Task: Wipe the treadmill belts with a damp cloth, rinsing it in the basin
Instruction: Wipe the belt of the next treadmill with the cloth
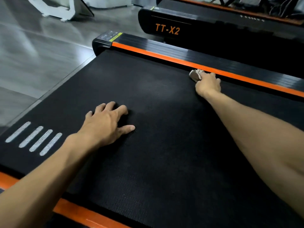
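A black treadmill belt [156, 145] fills most of the view, edged by orange strips. My right hand [208, 84] reaches to the belt's far side and grips a bunched pale cloth [195, 75] against the belt, right beside the far orange strip [164, 55]. My left hand [107, 124] rests on the belt nearer to me, fingers spread and bent at the tips, holding nothing. A basin is not in view.
A second black treadmill marked TT-X2 [167, 29] stands beyond the far side rail. Grey shiny floor [41, 55] lies to the left, with a white machine base [65, 9] at the top. Several white dashes [34, 139] mark the belt at the left.
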`<move>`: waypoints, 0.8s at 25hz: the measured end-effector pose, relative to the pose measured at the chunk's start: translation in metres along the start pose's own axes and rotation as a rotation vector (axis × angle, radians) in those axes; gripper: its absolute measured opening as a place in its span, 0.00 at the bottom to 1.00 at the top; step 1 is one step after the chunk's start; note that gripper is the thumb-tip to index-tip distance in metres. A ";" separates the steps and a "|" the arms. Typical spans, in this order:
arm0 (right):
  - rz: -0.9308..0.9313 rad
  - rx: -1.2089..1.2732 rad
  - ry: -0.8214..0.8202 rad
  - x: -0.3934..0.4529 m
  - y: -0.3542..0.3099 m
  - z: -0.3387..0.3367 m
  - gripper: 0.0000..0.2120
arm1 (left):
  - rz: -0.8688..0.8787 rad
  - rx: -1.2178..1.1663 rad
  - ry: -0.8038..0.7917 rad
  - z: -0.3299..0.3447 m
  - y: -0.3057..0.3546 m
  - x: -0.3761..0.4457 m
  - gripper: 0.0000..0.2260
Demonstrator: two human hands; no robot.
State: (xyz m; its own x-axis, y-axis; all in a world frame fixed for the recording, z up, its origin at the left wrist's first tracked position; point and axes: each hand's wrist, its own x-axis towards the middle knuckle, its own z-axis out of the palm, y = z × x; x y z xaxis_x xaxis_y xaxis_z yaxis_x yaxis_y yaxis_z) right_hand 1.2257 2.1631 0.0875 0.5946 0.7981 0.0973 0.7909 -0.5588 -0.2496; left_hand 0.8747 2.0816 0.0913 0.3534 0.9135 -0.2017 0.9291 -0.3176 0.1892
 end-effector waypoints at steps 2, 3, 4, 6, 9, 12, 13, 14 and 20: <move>-0.096 0.045 0.010 -0.008 -0.030 0.012 0.23 | -0.003 0.007 -0.012 -0.004 0.000 0.002 0.27; -0.225 0.097 0.007 -0.019 -0.047 0.020 0.23 | -0.005 0.008 -0.007 -0.006 0.001 0.003 0.27; -0.377 0.141 -0.007 -0.033 -0.065 0.028 0.24 | -0.005 0.013 -0.006 -0.007 0.000 0.004 0.28; -0.753 0.157 -0.081 -0.077 -0.093 0.041 0.24 | 0.000 0.017 -0.008 -0.009 -0.003 0.003 0.28; -1.092 0.150 -0.150 -0.094 -0.096 0.035 0.24 | 0.018 -0.017 -0.047 -0.012 -0.009 0.000 0.32; -0.767 -0.036 0.033 -0.023 -0.069 0.023 0.24 | 0.046 -0.060 -0.082 -0.013 -0.014 -0.004 0.37; -0.533 -0.048 0.047 0.004 -0.053 0.018 0.23 | 0.051 -0.068 -0.079 -0.013 -0.016 -0.005 0.38; -0.297 -0.009 0.044 0.023 -0.037 0.014 0.21 | 0.054 -0.073 -0.070 -0.012 -0.017 -0.005 0.39; -0.301 0.188 0.007 -0.012 -0.093 0.035 0.24 | 0.058 -0.046 -0.073 -0.013 -0.017 -0.003 0.32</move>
State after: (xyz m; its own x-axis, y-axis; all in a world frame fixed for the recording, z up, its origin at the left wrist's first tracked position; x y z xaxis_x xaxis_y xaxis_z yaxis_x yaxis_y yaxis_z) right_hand 1.1400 2.2138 0.0759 0.3401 0.9188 0.2002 0.8909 -0.2467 -0.3813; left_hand 0.8567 2.0878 0.1014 0.4149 0.8724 -0.2583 0.9015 -0.3558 0.2463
